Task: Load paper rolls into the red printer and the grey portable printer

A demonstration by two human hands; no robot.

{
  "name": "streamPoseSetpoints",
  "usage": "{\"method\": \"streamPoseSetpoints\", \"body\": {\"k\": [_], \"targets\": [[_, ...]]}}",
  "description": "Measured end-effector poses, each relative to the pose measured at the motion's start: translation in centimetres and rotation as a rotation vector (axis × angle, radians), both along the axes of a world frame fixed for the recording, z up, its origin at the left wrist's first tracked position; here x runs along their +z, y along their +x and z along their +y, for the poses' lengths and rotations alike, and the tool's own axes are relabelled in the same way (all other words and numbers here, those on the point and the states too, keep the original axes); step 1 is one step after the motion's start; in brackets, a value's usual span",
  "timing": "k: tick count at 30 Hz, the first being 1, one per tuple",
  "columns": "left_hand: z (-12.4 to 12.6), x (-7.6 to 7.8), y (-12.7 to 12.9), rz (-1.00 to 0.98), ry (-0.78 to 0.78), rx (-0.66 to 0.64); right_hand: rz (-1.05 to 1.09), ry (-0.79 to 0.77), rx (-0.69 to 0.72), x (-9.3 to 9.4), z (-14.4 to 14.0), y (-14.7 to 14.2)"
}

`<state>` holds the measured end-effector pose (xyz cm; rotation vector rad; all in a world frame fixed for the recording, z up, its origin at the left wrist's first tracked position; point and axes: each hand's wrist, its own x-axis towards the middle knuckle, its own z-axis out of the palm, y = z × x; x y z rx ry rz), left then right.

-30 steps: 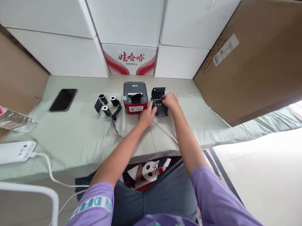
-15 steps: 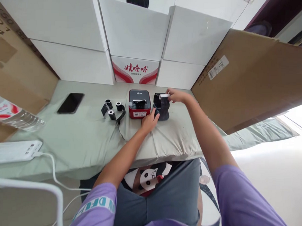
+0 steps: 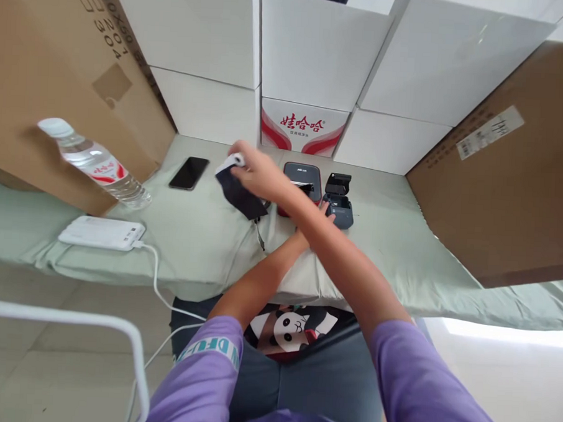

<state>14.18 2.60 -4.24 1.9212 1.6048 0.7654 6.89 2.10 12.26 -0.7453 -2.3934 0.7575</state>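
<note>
My right hand [image 3: 259, 173], smeared a little by motion, is closed on a paper roll [image 3: 238, 193] with a white core end and a loose dark strip hanging down. My left hand [image 3: 322, 214] grips the left side of a small dark grey printer [image 3: 341, 217], whose lid stands up and whose roll bay is bare. Beside that printer sits a red and black box-shaped device [image 3: 302, 173], partly covered by my right forearm. Below the held roll, a thin strip end [image 3: 260, 236] shows on the cloth; other rolls there are mostly hidden.
A black phone [image 3: 188, 173], a tilted water bottle [image 3: 101, 166] and a white power bank [image 3: 102, 232] with a cable are on the left. White boxes [image 3: 308, 125] line the back. Large cardboard boxes stand at the left and right [image 3: 511, 184].
The roll has come out of the small printer, and my right hand has carried it left past the red device. My left hand stays at the printer. The view has shifted left.
</note>
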Motion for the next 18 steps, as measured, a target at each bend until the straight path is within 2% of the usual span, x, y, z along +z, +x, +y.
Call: {"method": "streamPoseSetpoints", "body": {"k": [4, 6, 8, 11, 12, 14, 16, 18], "targets": [[-0.1, 0.0, 0.0, -0.013, 0.003, -0.025, -0.437, 0.101, 0.122, -4.5, -2.4, -6.5], [-0.3, -0.1, 0.0, -0.025, 0.03, -0.034, -0.59, 0.126, 0.168, -6.7, -3.4, -8.1], [-0.4, -0.1, 0.0, -0.028, 0.041, -0.038, -0.671, 0.117, 0.212, -8.0, -3.7, -8.6], [-0.4, -0.1, 0.0, -0.025, 0.02, -0.035, -0.587, 0.067, 0.192, -7.4, -2.5, -7.3], [-0.3, 0.0, 0.1, -0.022, 0.009, -0.035, -0.511, 0.066, 0.137, -6.6, -1.7, -6.5], [0.0, 0.0, 0.2, -0.016, -0.002, -0.041, -0.425, 0.098, -0.061, -5.1, 0.2, -4.9], [0.3, -0.1, 0.2, -0.014, 0.002, -0.053, -0.501, 0.115, -0.242, -4.2, 1.9, -3.5], [0.4, -0.2, 0.1, -0.015, 0.015, -0.053, -0.644, 0.092, -0.265, -4.5, 2.9, -2.8]]}}
